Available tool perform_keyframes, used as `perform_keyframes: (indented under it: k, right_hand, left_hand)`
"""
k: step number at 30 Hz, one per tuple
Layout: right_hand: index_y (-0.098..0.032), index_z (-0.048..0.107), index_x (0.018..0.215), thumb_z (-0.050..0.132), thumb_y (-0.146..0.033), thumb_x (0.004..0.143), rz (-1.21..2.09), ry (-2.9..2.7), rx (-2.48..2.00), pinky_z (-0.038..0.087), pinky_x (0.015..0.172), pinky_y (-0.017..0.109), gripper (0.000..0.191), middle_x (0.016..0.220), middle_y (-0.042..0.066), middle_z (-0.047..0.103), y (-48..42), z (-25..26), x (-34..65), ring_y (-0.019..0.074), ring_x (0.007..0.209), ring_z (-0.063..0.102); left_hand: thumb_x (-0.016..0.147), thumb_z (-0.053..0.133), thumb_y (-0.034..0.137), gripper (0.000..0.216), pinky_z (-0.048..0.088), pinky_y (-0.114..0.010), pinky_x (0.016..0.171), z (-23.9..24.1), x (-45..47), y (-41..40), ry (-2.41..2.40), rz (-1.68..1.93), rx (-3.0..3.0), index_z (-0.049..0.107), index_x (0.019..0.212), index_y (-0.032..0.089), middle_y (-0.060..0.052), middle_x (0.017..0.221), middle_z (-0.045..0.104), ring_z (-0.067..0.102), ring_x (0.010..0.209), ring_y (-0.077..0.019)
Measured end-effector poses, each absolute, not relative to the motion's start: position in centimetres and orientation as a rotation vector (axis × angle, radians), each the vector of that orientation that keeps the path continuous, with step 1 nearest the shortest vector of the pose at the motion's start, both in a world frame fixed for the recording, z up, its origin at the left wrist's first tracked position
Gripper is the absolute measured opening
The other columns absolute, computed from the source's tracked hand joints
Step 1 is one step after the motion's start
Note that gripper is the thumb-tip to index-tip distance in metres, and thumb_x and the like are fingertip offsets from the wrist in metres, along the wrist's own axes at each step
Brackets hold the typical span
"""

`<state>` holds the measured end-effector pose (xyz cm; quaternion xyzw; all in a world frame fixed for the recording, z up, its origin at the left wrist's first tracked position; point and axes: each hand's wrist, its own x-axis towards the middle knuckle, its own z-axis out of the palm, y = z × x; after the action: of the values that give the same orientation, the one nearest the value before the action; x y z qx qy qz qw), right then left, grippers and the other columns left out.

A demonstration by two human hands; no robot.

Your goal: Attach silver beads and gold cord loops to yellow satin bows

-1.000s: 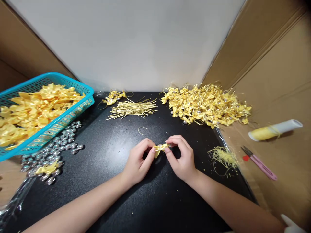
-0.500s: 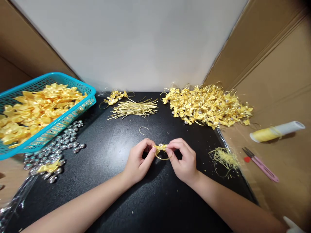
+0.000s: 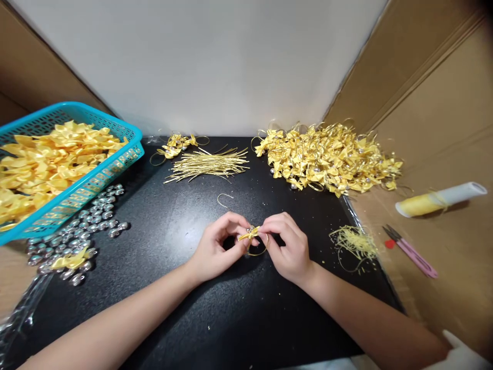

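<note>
A small yellow ribbon bow [image 3: 249,235] with a silver bead and a gold cord loop under it is held over the middle of the black table [image 3: 185,308]. My left hand [image 3: 217,249] pinches its left side, fingers closed. My right hand [image 3: 287,246] pinches its right side, fingers closed as well. Both hands touch each other at the bow.
A turquoise basket [image 3: 92,174] of plain yellow bows stands at the left, with silver beads [image 3: 77,236] scattered beside it. Gold cord pieces [image 3: 208,164] lie at the back, a heap of finished bows [image 3: 331,159] at the back right. Trimmings [image 3: 354,244], pink scissors [image 3: 412,252] and a thread spool [image 3: 439,199] lie at the right.
The bow now shows a gold loop hanging under it and a bead on top, where before only the yellow ribbon showed. My hands stayed close together; the view dipped slightly.
</note>
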<state>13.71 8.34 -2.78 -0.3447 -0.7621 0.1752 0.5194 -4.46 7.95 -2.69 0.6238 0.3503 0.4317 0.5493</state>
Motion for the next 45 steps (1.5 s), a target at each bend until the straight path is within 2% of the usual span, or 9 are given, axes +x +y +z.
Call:
perform_keyframes:
  k: [5,8,11,13,20,29,33,40,45]
  right_hand:
    - [-0.021,0.061,0.089,0.059,-0.010,0.086,0.599,-1.702,-0.865,0.048,0.075,0.032,0.011,0.083,0.002,0.065,8.4,-2.9,13.5,0.0153,0.081,0.061]
    - [-0.020,0.060,0.085,0.063,-0.020,0.086,1.229,-1.284,-0.851,0.050,0.074,0.030,0.004,0.085,0.002,0.066,9.1,-3.1,13.3,0.0140,0.081,0.063]
    - [-0.021,0.055,0.081,0.072,-0.026,0.079,1.908,-0.635,-0.660,0.052,0.068,0.026,0.018,0.078,-0.002,0.065,10.2,-3.3,13.4,0.0110,0.071,0.062]
    - [-0.021,0.055,0.081,0.078,-0.021,0.073,2.103,-0.302,-0.530,0.052,0.069,0.023,0.024,0.076,-0.006,0.064,10.7,-3.2,13.7,0.0080,0.067,0.060]
    - [-0.021,0.054,0.082,0.083,-0.018,0.066,2.186,-0.061,-0.426,0.051,0.068,0.025,0.034,0.078,-0.008,0.064,11.0,-3.2,14.2,0.0085,0.069,0.059]
    - [-0.020,0.046,0.077,0.082,-0.026,0.070,2.331,-0.354,-0.297,0.049,0.071,0.025,0.037,0.061,-0.010,0.045,10.8,-2.6,14.2,0.0067,0.061,0.047]
    - [-0.020,0.051,0.081,0.084,-0.028,0.068,2.330,-0.400,-0.363,0.048,0.067,0.021,0.036,0.065,-0.009,0.050,10.3,-2.9,13.6,0.0063,0.062,0.049]
    - [-0.020,0.056,0.080,0.083,-0.022,0.065,2.094,-0.313,-0.534,0.045,0.060,0.017,0.032,0.070,-0.006,0.059,10.0,-3.2,12.2,0.0070,0.063,0.055]
    - [-0.021,0.057,0.080,0.078,-0.016,0.069,1.937,-0.318,-0.574,0.046,0.060,0.019,0.024,0.072,-0.005,0.061,10.6,-2.7,12.7,0.0085,0.064,0.056]
  left_hand:
    - [0.089,0.061,0.026,0.017,0.052,-0.026,0.068,-2.8,-4.5,7.8,0.804,1.042,1.422,0.053,0.103,0.019,-0.006,0.087,0.074,0.066,0.073,-0.0134]
    - [0.093,0.054,0.038,0.027,0.051,-0.025,0.068,-3.0,-4.5,7.9,0.698,1.119,1.313,0.053,0.113,0.021,-0.006,0.092,0.072,0.063,0.073,-0.0125]
    - [0.093,0.054,0.038,0.029,0.048,-0.023,0.066,-3.3,-4.6,8.1,0.710,1.201,1.241,0.052,0.115,0.021,-0.004,0.088,0.070,0.058,0.068,-0.0107]
    - [0.092,0.055,0.036,0.025,0.047,-0.022,0.066,-3.4,-4.6,8.2,0.747,1.212,1.232,0.053,0.112,0.020,-0.003,0.085,0.069,0.055,0.067,-0.0100]
    - [0.093,0.054,0.033,0.017,0.046,-0.021,0.066,-3.4,-4.8,8.2,0.826,1.151,1.305,0.055,0.105,0.021,-0.002,0.084,0.065,0.055,0.072,-0.0110]
    - [0.086,0.062,0.015,0.014,0.048,-0.022,0.068,-2.2,-4.4,8.0,1.006,1.183,1.994,0.059,0.099,0.020,-0.001,0.086,0.065,0.058,0.076,-0.0110]
    - [0.082,0.067,0.013,0.022,0.048,-0.026,0.079,-0.6,-3.5,8.0,1.019,1.337,2.263,0.062,0.103,0.020,-0.002,0.092,0.066,0.060,0.088,-0.0134]
    - [0.083,0.069,0.013,0.013,0.040,-0.026,0.063,1.3,-1.2,9.3,1.008,1.434,2.672,0.067,0.092,0.021,0.000,0.082,0.072,0.057,0.069,-0.0113]
    - [0.085,0.063,0.013,0.016,0.041,-0.028,0.066,2.2,-0.4,9.9,0.935,1.345,3.068,0.068,0.098,0.022,0.000,0.089,0.076,0.060,0.073,-0.0131]
